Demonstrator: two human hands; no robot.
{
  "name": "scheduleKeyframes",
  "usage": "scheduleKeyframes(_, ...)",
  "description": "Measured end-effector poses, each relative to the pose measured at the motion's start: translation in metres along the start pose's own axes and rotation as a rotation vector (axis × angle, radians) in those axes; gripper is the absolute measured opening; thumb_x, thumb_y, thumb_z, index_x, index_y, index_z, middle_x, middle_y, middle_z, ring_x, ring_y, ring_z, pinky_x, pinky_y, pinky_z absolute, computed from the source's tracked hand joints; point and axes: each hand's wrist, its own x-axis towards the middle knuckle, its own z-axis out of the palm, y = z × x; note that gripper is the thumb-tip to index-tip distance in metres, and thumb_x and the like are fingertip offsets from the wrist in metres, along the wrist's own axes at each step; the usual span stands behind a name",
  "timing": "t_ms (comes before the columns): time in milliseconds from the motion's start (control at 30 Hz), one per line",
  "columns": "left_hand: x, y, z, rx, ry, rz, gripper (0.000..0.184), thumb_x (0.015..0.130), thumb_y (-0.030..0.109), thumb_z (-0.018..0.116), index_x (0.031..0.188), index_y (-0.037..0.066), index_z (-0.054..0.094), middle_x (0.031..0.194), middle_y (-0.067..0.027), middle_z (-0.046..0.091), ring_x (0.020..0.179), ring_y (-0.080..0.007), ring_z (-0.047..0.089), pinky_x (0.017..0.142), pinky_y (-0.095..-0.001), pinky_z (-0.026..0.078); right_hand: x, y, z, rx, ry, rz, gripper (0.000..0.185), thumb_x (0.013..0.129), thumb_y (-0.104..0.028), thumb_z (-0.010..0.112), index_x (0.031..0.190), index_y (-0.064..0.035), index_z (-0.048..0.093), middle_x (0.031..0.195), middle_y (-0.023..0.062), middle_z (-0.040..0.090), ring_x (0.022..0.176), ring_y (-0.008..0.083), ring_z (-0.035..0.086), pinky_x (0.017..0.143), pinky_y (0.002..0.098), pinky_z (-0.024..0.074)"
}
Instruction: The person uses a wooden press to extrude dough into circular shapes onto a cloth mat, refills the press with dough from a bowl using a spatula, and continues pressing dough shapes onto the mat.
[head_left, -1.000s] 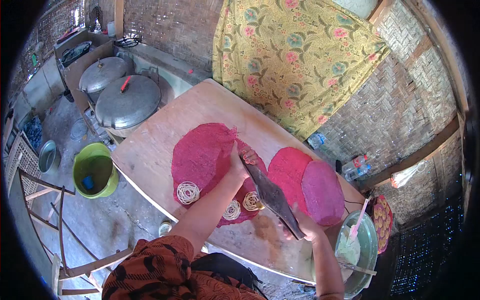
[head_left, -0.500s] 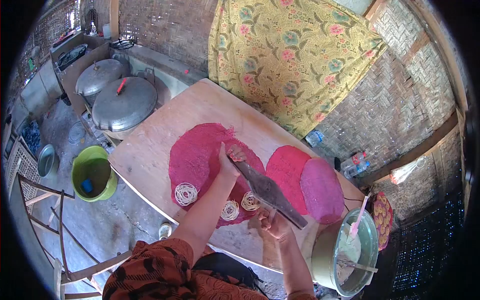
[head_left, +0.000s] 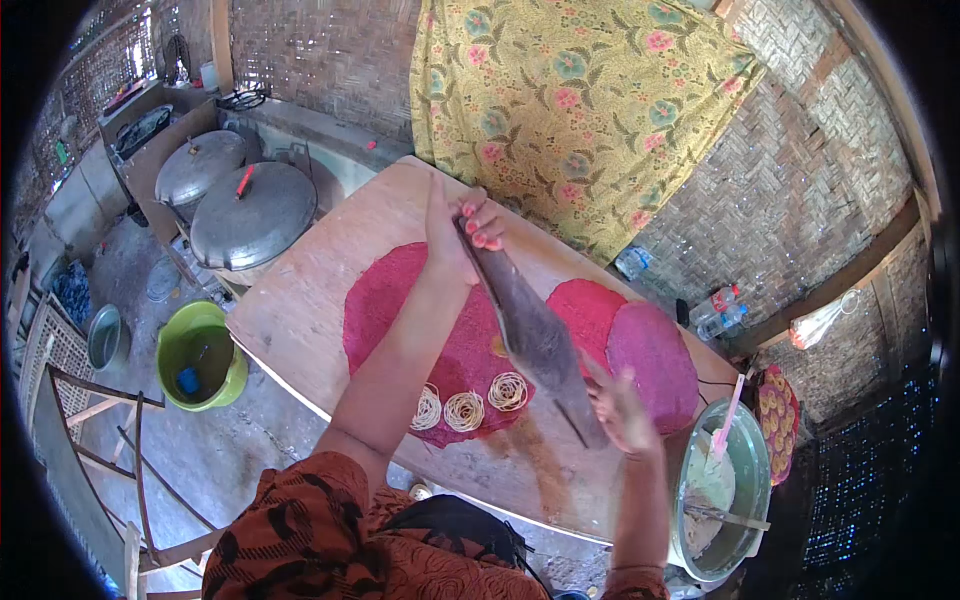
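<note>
My left hand [head_left: 462,235] is wrapped round the upper end of a long dark wooden press [head_left: 530,340], which is held tilted over the table. Beside the press's lower end is my right hand [head_left: 625,410], blurred, its fingers apart; whether it touches the wood I cannot tell. Under the press lies a round magenta mat [head_left: 395,300]. Near its front edge sit three coiled nests of pale noodle strands: a left nest [head_left: 425,408] partly behind my forearm, a middle nest [head_left: 464,411] and a right nest [head_left: 508,391].
A red mat [head_left: 580,305] and a purple mat [head_left: 655,370] overlap on the wooden table [head_left: 300,310]. At its right stands a bucket [head_left: 755,480] holding pale dough and utensils. Big lidded pots [head_left: 250,215], a green tub [head_left: 230,375] and a wooden chair frame [head_left: 140,460] are left.
My left hand has lifted its end of the press away from me. My right hand has come from beneath the lower end to its right side, fingers spreading. The view has shifted slightly.
</note>
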Motion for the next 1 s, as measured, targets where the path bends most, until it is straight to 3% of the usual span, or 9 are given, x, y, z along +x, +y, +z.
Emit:
scheduleKeyframes(67, -0.004, -0.012, 0.038, 0.007, 0.098, 0.06, 0.056, 0.092, 0.068, 0.039, 0.074, 0.016, 0.049, 0.063, 0.0, 0.047, 0.055, -0.012, 0.048, 0.06, -0.0282, 0.047, -0.04, -0.066, 0.022, 0.203, -0.133, 0.015, 0.073, 0.098, -0.059, 0.037, 0.147, -0.0046, 0.034, 0.125, 0.0149, 0.058, 0.11, 0.0242, 0.058, 0.095, 0.0365, 0.0431)
scheduleKeyframes(133, -0.024, -0.037, 0.094, 0.176, 0.208, 0.058, 0.059, 0.089, 0.067, 0.046, 0.104, 0.01, 0.056, 0.097, -0.0115, 0.06, 0.088, -0.0218, 0.058, 0.084, -0.0377, 0.047, -0.066, -0.085, 0.041, -0.696, 0.364, -0.207, 0.069, 0.098, -0.052, 0.043, 0.147, -0.0038, 0.033, 0.119, 0.0183, 0.057, 0.111, 0.0268, 0.058, 0.098, 0.0415, 0.0411)
scheduleKeyframes(167, -0.047, -0.057, 0.116, 0.337, 0.22, -0.01, 0.068, 0.088, 0.064, 0.053, 0.124, 0.007, 0.055, 0.117, -0.0177, 0.061, 0.109, -0.0288, 0.059, 0.098, -0.0444, 0.044, -0.081, -0.091, 0.049, -0.692, 0.377, -0.215, 0.069, 0.098, -0.052, 0.043, 0.147, -0.0038, 0.033, 0.119, 0.0183, 0.057, 0.111, 0.0268, 0.058, 0.098, 0.0415, 0.0411)
scheduleKeyframes(267, -0.125, -0.083, 0.141, 1.684, -0.36, -0.577, 0.052, 0.082, 0.027, 0.07, 0.126, 0.003, 0.056, 0.133, -0.0185, 0.053, 0.12, -0.0331, 0.053, 0.105, -0.0426, 0.038, -0.124, -0.074, 0.057, -0.877, 0.324, -0.238, 0.064, 0.098, -0.044, 0.045, 0.145, -0.0016, 0.035, 0.088, 0.0167, 0.063, 0.102, 0.0301, 0.062, 0.093, 0.0437, 0.0447)
scheduleKeyframes(333, -0.149, -0.105, 0.142, 1.762, -0.622, -0.644, 0.049, 0.082, 0.027, 0.07, 0.123, 0.003, 0.057, 0.128, -0.0175, 0.055, 0.116, -0.0322, 0.054, 0.102, -0.0422, 0.039, -0.135, -0.064, 0.058, -0.902, 0.155, -0.243, 0.061, 0.099, -0.044, 0.04, 0.144, -0.0029, 0.038, 0.058, 0.0091, 0.055, 0.077, 0.0291, 0.065, 0.079, 0.0401, 0.0497)
scheduleKeyframes(567, -0.135, -0.147, 0.151, 1.633, -0.706, -0.678, 0.04, 0.083, 0.026, 0.069, 0.115, 0.004, 0.06, 0.11, -0.0138, 0.06, 0.102, -0.0289, 0.059, 0.089, -0.0409, 0.044, -0.087, -0.016, -0.003, -0.549, -0.018, -0.033, 0.072, 0.096, -0.058, 0.036, 0.145, -0.0051, 0.036, 0.067, 0.0116, 0.055, 0.07, 0.0285, 0.061, 0.075, 0.0384, 0.0482)
scheduleKeyframes(667, -0.124, -0.16, 0.156, 1.591, -0.721, -0.726, 0.037, 0.083, 0.026, 0.068, 0.112, 0.005, 0.061, 0.103, -0.0122, 0.062, 0.095, -0.0276, 0.061, 0.083, -0.0403, 0.046, -0.089, -0.06, 0.021, -0.672, 0.089, -0.793, 0.073, 0.095, -0.057, 0.042, 0.146, -0.0047, 0.035, 0.099, 0.0159, 0.058, 0.083, 0.0222, 0.06, 0.072, 0.0333, 0.0477)
scheduleKeyframes(833, -0.108, -0.18, 0.164, 1.49, -0.73, -0.861, 0.031, 0.083, 0.026, 0.068, 0.106, 0.006, 0.063, 0.09, -0.0095, 0.065, 0.085, -0.0253, 0.064, 0.074, -0.0393, 0.049, -0.131, -0.139, 0.069, -0.931, -0.23, -0.945, 0.057, 0.091, -0.021, 0.063, 0.14, -0.0062, 0.04, 0.108, 0.0188, 0.059, 0.094, 0.0287, 0.064, 0.074, 0.0351, 0.0508)
scheduleKeyframes(1000, -0.088, -0.186, 0.161, 1.288, -0.511, -1.102, 0.025, 0.084, 0.025, 0.067, 0.1, 0.007, 0.065, 0.078, -0.0069, 0.069, 0.075, -0.023, 0.068, 0.064, -0.0383, 0.053, -0.152, -0.141, 0.03, -0.758, 0.743, -0.761, 0.035, 0.084, 0.008, 0.055, 0.116, -0.0049, 0.046, 0.099, 0.0112, 0.057, 0.083, 0.0187, 0.059, 0.07, 0.0321, 0.0489)
